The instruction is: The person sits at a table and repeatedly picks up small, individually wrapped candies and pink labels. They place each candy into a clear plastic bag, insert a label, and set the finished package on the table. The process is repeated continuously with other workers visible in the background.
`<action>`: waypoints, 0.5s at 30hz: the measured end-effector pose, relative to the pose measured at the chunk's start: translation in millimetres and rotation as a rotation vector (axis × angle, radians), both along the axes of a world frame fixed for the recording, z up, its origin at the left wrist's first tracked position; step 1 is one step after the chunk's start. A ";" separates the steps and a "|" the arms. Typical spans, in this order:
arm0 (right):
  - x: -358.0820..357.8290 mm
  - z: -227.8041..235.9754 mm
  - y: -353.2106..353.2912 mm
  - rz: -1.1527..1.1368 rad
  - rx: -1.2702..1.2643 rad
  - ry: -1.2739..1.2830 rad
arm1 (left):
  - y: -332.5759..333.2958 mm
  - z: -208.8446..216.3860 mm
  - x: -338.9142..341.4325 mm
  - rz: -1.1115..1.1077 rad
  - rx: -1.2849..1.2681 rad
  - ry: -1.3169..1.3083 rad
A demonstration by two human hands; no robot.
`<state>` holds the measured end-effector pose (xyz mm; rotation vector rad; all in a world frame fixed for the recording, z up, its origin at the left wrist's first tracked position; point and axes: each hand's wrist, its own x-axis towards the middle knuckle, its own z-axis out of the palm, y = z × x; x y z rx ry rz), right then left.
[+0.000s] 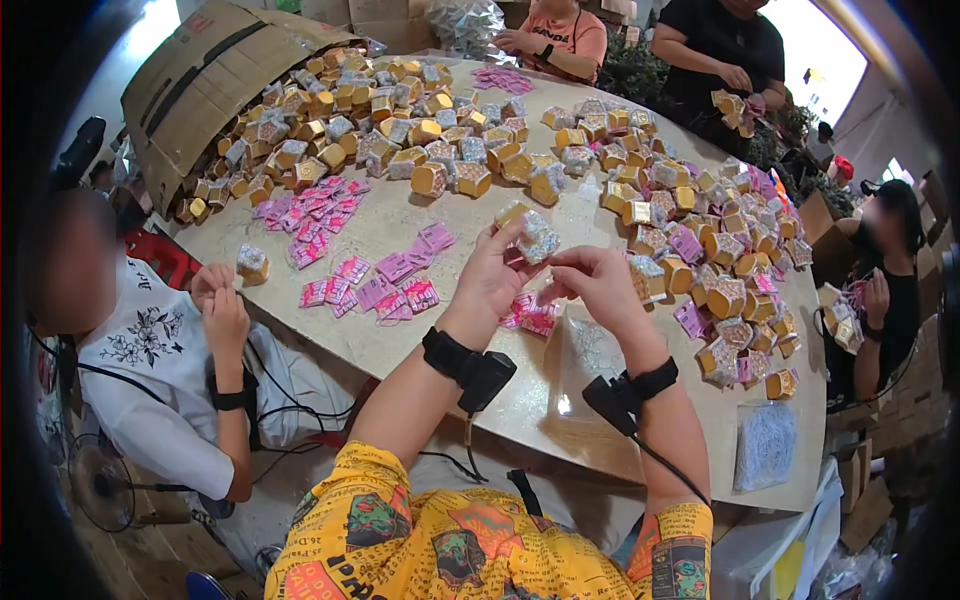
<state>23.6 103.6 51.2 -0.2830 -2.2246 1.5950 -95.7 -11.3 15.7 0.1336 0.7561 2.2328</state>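
Note:
My left hand point(488, 272) is closed round a small faceted ornament point(538, 240) with a silvery glitter face and gold sides, raised over the table. Just to its right, my right hand point(607, 290) has its thumb and fingers pinched together close to the ornament. Whatever those fingers hold is too small to make out. Beneath the hands lie pink printed tags point(535, 316). More pink tags point(405, 275) are spread to the left of my left forearm. A clear plastic sheet or bag point(590, 350) lies under my right wrist.
Gold and glitter ornaments point(430, 180) spill from a tipped cardboard box point(215, 85) at the far left. A mixed pile of ornaments and tags point(730, 250) covers the right side. A bag of pale strings point(767, 445) lies at the right edge. Several co-workers surround the table point(480, 400).

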 end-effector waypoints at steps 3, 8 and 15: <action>4.6 2.2 8.0 0.056 -0.134 -0.036 | -0.9 -1.4 -1.5 -0.105 0.030 -0.057; 3.8 1.2 12.6 0.054 -0.280 -0.192 | -1.6 -4.0 7.8 -0.075 0.029 -0.075; -1.9 -4.4 15.8 0.017 -0.430 -0.163 | -1.7 -3.6 9.0 -0.103 -0.095 0.098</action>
